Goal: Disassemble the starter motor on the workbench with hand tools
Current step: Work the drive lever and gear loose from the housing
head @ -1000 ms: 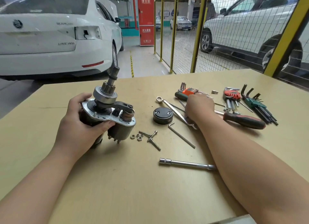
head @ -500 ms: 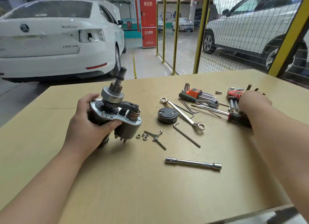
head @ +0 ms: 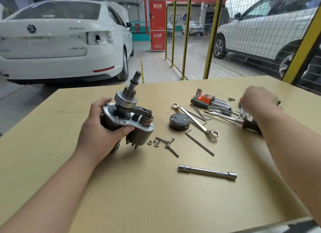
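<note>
Right hand [head: 258, 99] blurred, its fingers and grasp indiscernible.

**Soft light, one blurred hand**

Bright, diffuse light falls from overhead, leaving faint, short shadows on the worktop [head: 121, 189]. The right hand [head: 258, 99] is smeared by motion blur. Wide-angle distortion tilts the yellow fence post [head: 303, 41] at the right edge.

You are in a car repair workshop: far left stands a white saloon [head: 52, 41] with a rear lamp taken out, and far right a white SUV [head: 269, 29] sits behind a yellow-framed mesh fence [head: 213, 34]. A red fire cabinet [head: 157, 24] stands between them, and your table [head: 121, 189] carries hex keys [head: 210, 101], a ring spanner [head: 194, 119] and a socket bar [head: 207, 172].
</note>
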A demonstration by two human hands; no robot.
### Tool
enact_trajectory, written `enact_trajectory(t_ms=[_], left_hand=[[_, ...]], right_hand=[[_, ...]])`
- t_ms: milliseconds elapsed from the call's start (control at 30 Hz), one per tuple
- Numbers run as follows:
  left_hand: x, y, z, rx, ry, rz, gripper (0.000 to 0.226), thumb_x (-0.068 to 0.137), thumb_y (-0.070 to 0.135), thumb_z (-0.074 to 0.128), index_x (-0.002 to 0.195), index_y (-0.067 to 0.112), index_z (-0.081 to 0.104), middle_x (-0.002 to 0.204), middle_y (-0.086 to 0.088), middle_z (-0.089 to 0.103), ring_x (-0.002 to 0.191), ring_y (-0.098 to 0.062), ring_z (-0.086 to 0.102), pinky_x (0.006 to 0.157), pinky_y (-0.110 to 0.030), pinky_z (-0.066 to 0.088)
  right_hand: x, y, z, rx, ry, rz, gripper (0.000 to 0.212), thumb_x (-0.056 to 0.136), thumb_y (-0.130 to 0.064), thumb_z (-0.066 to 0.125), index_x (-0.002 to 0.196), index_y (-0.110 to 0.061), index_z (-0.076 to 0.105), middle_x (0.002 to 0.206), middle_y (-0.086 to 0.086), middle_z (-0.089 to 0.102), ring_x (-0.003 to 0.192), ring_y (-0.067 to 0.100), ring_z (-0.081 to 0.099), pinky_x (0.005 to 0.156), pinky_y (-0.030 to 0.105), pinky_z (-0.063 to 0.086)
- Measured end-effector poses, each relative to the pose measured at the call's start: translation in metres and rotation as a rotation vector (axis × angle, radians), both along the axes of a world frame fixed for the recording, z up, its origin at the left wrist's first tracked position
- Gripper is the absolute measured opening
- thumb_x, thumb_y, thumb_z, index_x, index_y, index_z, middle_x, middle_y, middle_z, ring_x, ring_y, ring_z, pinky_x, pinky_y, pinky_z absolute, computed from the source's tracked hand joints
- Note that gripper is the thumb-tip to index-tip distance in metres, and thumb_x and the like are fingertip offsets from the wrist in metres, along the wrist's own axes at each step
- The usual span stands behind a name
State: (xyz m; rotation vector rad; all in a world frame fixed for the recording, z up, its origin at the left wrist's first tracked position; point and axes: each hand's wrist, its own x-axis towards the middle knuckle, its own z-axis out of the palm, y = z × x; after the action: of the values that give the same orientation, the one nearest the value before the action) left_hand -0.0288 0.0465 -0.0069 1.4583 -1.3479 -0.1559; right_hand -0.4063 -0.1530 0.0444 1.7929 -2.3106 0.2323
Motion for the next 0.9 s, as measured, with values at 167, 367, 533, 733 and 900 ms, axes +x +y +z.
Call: enact_trajectory(t_ms=[167,367,533,733,900], left_hand=[[-0.001,0.0,0.002,0.011,0.015,-0.005,0.079,0.058,0.032,0.089,0.114,0.059,0.04,0.1,0.045,0.053,0.094,0.02,0.052,0.076,-0.007,0.037],[-0.002,0.004,0.003,0.013,0.008,-0.006,0.08,0.057,0.032,0.089,0.109,0.065,0.038,0.1,0.047,0.052,0.092,0.021,0.052,0.069,0.007,0.033],[-0.003,0.005,0.004,0.008,0.014,-0.011,0.078,0.054,0.038,0.085,0.111,0.062,0.039,0.1,0.045,0.053,0.093,0.02,0.052,0.069,0.007,0.034],[-0.002,0.004,0.003,0.005,0.012,-0.018,0.08,0.054,0.036,0.086,0.114,0.059,0.039,0.1,0.044,0.054,0.093,0.02,0.052,0.071,0.006,0.034],[-0.002,0.004,0.003,0.003,0.014,-0.025,0.079,0.054,0.036,0.086,0.115,0.058,0.039,0.103,0.03,0.058,0.094,0.019,0.053,0.071,0.006,0.034]], right_hand=[[0.097,0.002,-0.023,0.13,0.014,0.446,0.022,0.085,-0.02,0.048,0.099,-0.014,0.063,0.097,0.013,0.06,0.08,0.03,0.058,0.066,0.031,0.046],[0.116,-0.012,-0.028,0.165,0.093,0.399,0.008,0.077,-0.013,0.059,0.08,-0.014,0.052,0.068,0.003,0.045,0.071,0.029,0.053,0.06,0.032,0.043],[0.114,-0.025,-0.028,0.211,0.043,0.317,0.008,0.084,-0.015,0.054,0.091,-0.016,0.052,0.073,0.002,0.044,0.078,0.029,0.052,0.063,0.034,0.042],[0.123,-0.026,-0.027,0.259,0.179,0.359,0.021,0.086,-0.022,0.046,0.104,-0.018,0.057,0.115,0.005,0.06,0.091,0.029,0.054,0.066,0.034,0.041],[0.114,-0.022,-0.03,0.251,0.168,0.465,0.019,0.085,-0.026,0.051,0.098,-0.015,0.059,0.094,0.009,0.061,0.087,0.03,0.057,0.067,0.032,0.045]])
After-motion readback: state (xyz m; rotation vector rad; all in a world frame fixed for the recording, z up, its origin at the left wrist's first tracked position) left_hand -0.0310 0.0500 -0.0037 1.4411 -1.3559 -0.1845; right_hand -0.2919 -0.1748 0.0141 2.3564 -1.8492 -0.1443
